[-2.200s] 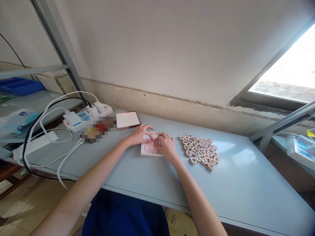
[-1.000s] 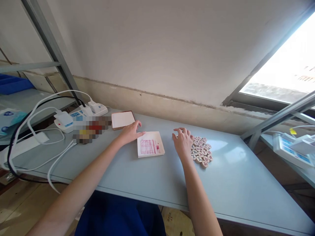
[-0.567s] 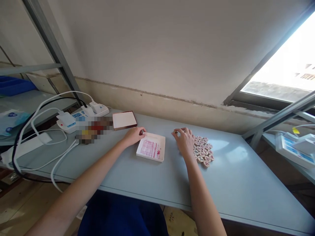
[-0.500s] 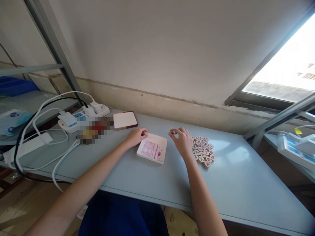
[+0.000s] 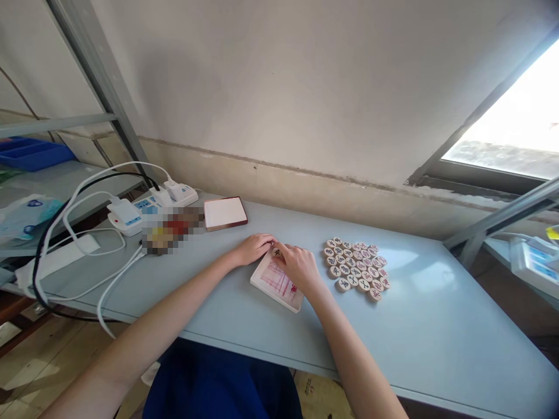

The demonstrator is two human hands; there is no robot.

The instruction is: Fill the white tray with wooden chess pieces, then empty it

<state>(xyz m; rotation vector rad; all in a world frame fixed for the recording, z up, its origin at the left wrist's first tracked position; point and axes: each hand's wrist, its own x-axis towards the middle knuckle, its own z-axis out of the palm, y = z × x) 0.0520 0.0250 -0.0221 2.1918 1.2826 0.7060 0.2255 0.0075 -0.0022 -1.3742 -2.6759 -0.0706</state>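
A shallow whitish box [image 5: 274, 280] with a pink grid drawn on its face lies on the desk in front of me. My left hand [image 5: 254, 249] is curled at the box's far left corner, fingertips partly hidden behind my right hand. Over the box's far end, my right hand [image 5: 298, 266] holds a round Chinese chess piece [image 5: 276, 252] with a dark character, its fingers closed; I cannot tell whether the piece touches the box. To the right, a cluster of several round Chinese chess pieces [image 5: 356, 267] with dark and red characters lies flat.
A flat box lid with a white inside and dark red edge [image 5: 226, 213] lies by the wall. On the left are a power strip [image 5: 151, 206], looping cables [image 5: 102, 297] and a blurred-out object [image 5: 172, 231]. The grey desk [image 5: 437, 326] ends at a front edge near my body.
My right hand has moved left from beside the chess pieces to over the box, uncovering more of the cluster. The box has turned a little clockwise.
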